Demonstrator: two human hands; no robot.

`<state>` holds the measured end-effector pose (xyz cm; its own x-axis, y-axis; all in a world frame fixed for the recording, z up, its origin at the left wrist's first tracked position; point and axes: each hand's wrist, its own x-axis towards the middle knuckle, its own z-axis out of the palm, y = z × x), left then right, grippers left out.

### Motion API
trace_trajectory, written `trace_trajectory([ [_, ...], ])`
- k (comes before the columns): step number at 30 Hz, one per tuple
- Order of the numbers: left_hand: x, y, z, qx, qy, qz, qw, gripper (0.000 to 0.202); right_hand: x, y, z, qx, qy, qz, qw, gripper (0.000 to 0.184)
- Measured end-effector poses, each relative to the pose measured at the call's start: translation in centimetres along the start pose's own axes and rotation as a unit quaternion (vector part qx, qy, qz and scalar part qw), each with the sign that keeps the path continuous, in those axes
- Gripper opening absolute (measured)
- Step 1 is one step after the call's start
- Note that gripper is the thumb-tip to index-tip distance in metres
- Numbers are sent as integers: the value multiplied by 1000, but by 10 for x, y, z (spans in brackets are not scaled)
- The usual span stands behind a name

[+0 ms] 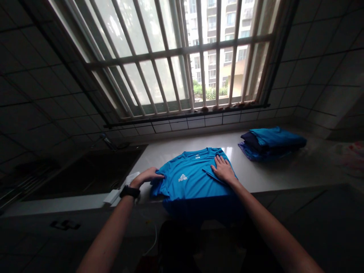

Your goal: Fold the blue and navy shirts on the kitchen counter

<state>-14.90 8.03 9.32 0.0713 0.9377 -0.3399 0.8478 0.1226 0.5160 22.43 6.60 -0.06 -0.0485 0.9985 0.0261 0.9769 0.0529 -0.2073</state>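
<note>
A bright blue T-shirt (190,176) with a small white logo lies spread face up on a pale countertop (284,174), its lower part hanging over the front edge. My left hand (146,176), with a dark watch on the wrist, pinches the shirt's left sleeve edge. My right hand (223,168) lies flat with fingers spread on the shirt's right side, over a fold in the cloth.
A stack of folded blue and dark clothes (271,142) sits on the counter to the right. A dark sink (93,172) lies to the left, with a white object (119,189) at its rim. A barred window (182,57) fills the wall behind, tiled walls on both sides.
</note>
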Motion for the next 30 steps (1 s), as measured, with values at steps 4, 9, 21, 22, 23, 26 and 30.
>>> trace_trajectory([
  [4, -13, 31, -1, -198, -58, 73, 976, 46, 1, 1, 1, 5, 0, -1, 1000, 70],
  [9, -18, 61, 45, -269, -44, 259, 927, 58, 2, 1, 2, 13, 1, 2, 1000, 70],
  [21, -10, 62, 151, 265, 109, 236, 929, 64, 0, 1, 3, 23, 8, -1, 1000, 70],
  [22, -7, 63, 151, 270, 123, 216, 930, 63, 0, 1, 2, 24, 8, -1, 1000, 70],
  [23, -6, 64, 151, 273, 136, 197, 932, 63, 0, 0, 2, 25, 7, -2, 1000, 70],
  [26, -4, 71, 149, 286, 164, 160, 930, 62, 0, -2, -2, 26, 3, -2, 1000, 69],
  [30, -8, 76, 144, 316, 178, 172, 916, 59, 0, -2, -13, 46, -34, -2, 998, 69],
])
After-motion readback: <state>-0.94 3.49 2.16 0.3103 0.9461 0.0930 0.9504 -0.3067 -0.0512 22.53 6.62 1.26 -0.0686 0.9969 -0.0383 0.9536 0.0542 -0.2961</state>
